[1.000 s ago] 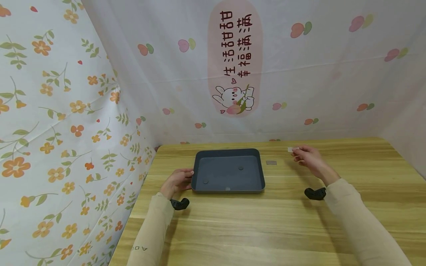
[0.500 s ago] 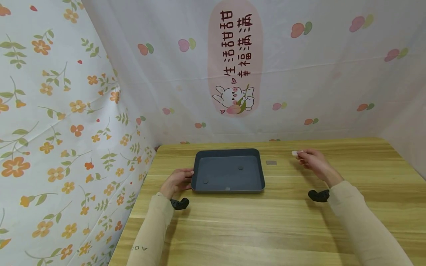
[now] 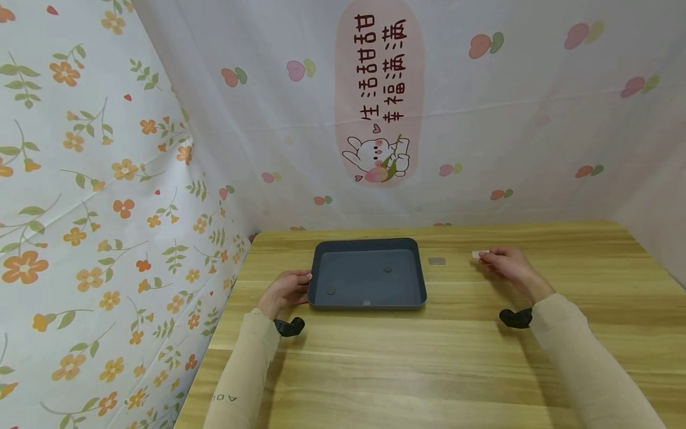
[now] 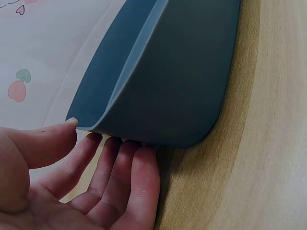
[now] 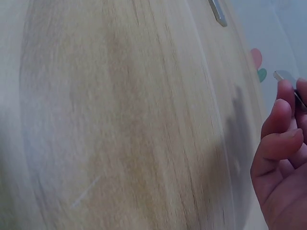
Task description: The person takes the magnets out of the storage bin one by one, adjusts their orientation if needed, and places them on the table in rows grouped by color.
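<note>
On the wooden table stands a shallow dark blue-grey rectangular tray (image 3: 370,274). My left hand (image 3: 286,290) holds its left side: in the left wrist view the thumb (image 4: 53,139) is at the rim and the fingers (image 4: 141,182) touch the outer wall. Right of the tray my right hand (image 3: 506,265) pinches a small, thin, pale rectangular piece (image 3: 477,254) between thumb and fingertips, above the table. Most of that piece (image 5: 283,75) is hidden by the fingers in the right wrist view. A similar grey flat piece (image 3: 436,261) lies between tray and right hand.
Two small dark round marks or discs (image 3: 387,270) show on the tray floor, and a small pale spot (image 3: 367,303) at its front wall. A patterned cloth (image 3: 268,149) hangs behind the wooden table (image 3: 375,369), and a flowered one (image 3: 107,238) hangs at the left.
My right hand, with the pale rectangular piece, has moved a little to the right and nearer to me. The left hand and the tray stay in place.
</note>
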Demonstrator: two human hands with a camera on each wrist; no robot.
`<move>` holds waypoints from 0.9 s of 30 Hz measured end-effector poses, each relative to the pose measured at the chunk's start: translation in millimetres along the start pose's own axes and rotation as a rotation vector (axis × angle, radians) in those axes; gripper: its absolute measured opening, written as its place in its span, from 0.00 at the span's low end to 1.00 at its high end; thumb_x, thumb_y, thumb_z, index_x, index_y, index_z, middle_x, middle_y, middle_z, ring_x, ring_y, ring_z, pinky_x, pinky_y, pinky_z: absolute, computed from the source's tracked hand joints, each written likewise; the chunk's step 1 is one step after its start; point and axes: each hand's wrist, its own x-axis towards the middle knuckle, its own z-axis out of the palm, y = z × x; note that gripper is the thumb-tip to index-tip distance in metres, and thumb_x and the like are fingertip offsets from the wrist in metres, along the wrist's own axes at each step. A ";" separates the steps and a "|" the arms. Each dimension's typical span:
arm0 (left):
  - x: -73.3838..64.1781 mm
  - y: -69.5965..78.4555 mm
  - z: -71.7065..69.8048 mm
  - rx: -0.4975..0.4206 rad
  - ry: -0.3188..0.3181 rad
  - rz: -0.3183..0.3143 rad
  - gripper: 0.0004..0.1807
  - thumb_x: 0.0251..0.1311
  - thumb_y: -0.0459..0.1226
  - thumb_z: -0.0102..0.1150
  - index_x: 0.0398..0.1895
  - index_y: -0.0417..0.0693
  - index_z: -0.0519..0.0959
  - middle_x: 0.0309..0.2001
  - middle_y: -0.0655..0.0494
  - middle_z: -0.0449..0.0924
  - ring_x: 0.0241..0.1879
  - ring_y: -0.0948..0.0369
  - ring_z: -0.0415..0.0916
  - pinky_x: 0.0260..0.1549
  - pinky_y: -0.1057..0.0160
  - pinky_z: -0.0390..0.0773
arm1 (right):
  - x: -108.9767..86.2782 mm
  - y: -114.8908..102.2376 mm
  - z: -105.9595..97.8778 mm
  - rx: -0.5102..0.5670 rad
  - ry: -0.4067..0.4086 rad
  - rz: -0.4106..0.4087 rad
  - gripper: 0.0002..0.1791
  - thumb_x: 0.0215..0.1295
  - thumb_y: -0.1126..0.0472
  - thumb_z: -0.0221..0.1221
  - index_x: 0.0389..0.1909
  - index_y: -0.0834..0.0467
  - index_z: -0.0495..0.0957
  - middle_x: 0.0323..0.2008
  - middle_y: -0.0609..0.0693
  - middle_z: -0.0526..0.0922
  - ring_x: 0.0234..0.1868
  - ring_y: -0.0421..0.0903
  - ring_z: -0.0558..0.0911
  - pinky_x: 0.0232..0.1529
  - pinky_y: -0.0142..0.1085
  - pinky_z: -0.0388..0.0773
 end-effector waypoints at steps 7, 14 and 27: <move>0.6 -0.2 -0.9 0.002 0.000 0.001 0.21 0.72 0.36 0.47 0.66 0.42 0.69 0.43 0.52 0.79 0.39 0.60 0.76 0.36 0.61 0.78 | -1.9 -1.2 -0.1 -0.036 -0.029 0.000 0.21 0.72 0.52 0.53 0.44 0.69 0.76 0.29 0.38 0.84 0.25 0.36 0.75 0.27 0.32 0.73; 0.7 -0.1 -1.1 -0.002 -0.011 0.009 0.22 0.72 0.36 0.46 0.68 0.41 0.67 0.44 0.52 0.79 0.39 0.61 0.77 0.37 0.61 0.78 | 0.7 2.2 0.7 -0.094 -0.041 0.020 0.20 0.73 0.52 0.52 0.45 0.68 0.76 0.30 0.41 0.84 0.27 0.38 0.77 0.28 0.35 0.74; 1.0 -0.3 -1.5 -0.015 -0.007 -0.004 0.22 0.72 0.36 0.46 0.67 0.42 0.68 0.45 0.52 0.79 0.40 0.60 0.77 0.39 0.60 0.78 | 1.8 -1.2 2.3 -0.119 -0.053 0.047 0.21 0.74 0.52 0.50 0.45 0.69 0.76 0.30 0.42 0.83 0.26 0.39 0.73 0.28 0.34 0.71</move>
